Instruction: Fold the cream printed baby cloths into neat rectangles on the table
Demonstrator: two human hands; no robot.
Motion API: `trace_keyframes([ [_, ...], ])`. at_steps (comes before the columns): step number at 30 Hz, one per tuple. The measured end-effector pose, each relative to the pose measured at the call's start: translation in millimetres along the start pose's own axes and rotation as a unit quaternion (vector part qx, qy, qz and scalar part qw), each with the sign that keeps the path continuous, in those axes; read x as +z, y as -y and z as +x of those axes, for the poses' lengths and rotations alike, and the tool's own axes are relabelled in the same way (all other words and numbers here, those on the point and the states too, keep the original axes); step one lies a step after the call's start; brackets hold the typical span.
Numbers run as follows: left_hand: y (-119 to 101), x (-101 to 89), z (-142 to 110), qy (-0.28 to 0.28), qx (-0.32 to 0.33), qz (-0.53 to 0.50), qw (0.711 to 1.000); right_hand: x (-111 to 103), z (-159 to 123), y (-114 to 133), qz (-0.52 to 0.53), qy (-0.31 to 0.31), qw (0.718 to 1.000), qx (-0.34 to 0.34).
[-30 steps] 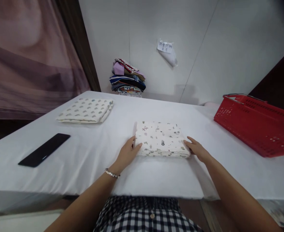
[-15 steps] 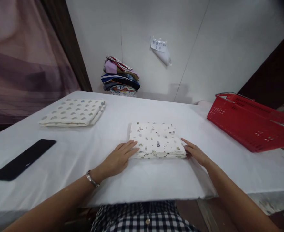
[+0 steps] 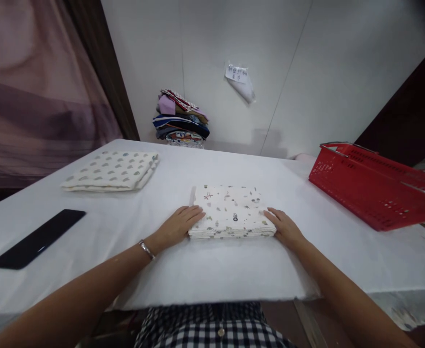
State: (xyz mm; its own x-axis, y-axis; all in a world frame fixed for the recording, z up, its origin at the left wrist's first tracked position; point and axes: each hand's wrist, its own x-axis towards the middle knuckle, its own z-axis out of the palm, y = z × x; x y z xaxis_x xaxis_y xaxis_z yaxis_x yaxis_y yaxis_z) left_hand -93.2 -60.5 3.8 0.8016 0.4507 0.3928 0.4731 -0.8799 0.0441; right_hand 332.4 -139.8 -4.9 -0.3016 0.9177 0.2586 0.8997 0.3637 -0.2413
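A folded white cloth (image 3: 234,210) with small printed figures lies on the white-covered table in front of me, its layered edge facing my body. My left hand (image 3: 179,224), with a silver bracelet at the wrist, rests stretched-out fingers on the cloth's left edge. On the opposite side, my right hand (image 3: 287,226) touches the right edge with its fingers extended over the top. Both thumbs are mostly hidden, and neither hand is closed. Farther left lies a second folded cloth (image 3: 113,170), cream with grey-green cloud-like shapes.
A flat black object (image 3: 38,239) lies at the left on the table (image 3: 212,275). A red plastic basket (image 3: 375,188) stands at the right. Folded fabrics (image 3: 181,118) are stacked beyond the far edge, below a wall note (image 3: 237,74).
My right hand has shifted onto the top of the cloth's right edge; before, its fingers were at the side corner. My left fingers stay at the left edge, slightly higher up.
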Motion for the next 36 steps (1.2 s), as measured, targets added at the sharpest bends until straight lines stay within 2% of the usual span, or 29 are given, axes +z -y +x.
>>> trace_keyframes([
  [6, 2.6, -0.5, 1.8, 0.033, -0.006, -0.005, 0.999, 9.4, -4.1, -6.2, 0.067, -0.032, 0.997, -0.032],
  [10, 0.6, -6.0, 0.3, 0.028, -0.005, -0.013, 1.0, 11.7, 1.5, -1.7, 0.126, -0.069, 0.99, 0.011],
  [15, 1.0, -13.9, -0.8, 0.053, -0.002, -0.03, 0.998, 9.7, 11.3, 4.3, 0.186, -0.09, 0.977, 0.051],
  [20, 6.8, -6.9, 2.7, 0.062, 0.026, -0.024, 0.997, 9.9, 11.1, 6.6, 0.219, -0.091, 0.967, 0.099],
  [30, 14.1, 12.7, 5.0, 0.023, 0.034, -0.027, 0.999, 9.9, 10.4, 6.6, 0.188, -0.077, 0.972, 0.117],
  [33, 14.0, 7.9, 7.9, 0.012, 0.01, -0.045, 0.999, 7.9, 12.2, 6.0, 0.206, -0.097, 0.969, 0.097],
  [36, 11.1, -9.2, 13.1, -0.015, -0.027, -0.078, 0.996, 0.3, 14.4, 10.9, 0.208, -0.128, 0.967, 0.072],
])
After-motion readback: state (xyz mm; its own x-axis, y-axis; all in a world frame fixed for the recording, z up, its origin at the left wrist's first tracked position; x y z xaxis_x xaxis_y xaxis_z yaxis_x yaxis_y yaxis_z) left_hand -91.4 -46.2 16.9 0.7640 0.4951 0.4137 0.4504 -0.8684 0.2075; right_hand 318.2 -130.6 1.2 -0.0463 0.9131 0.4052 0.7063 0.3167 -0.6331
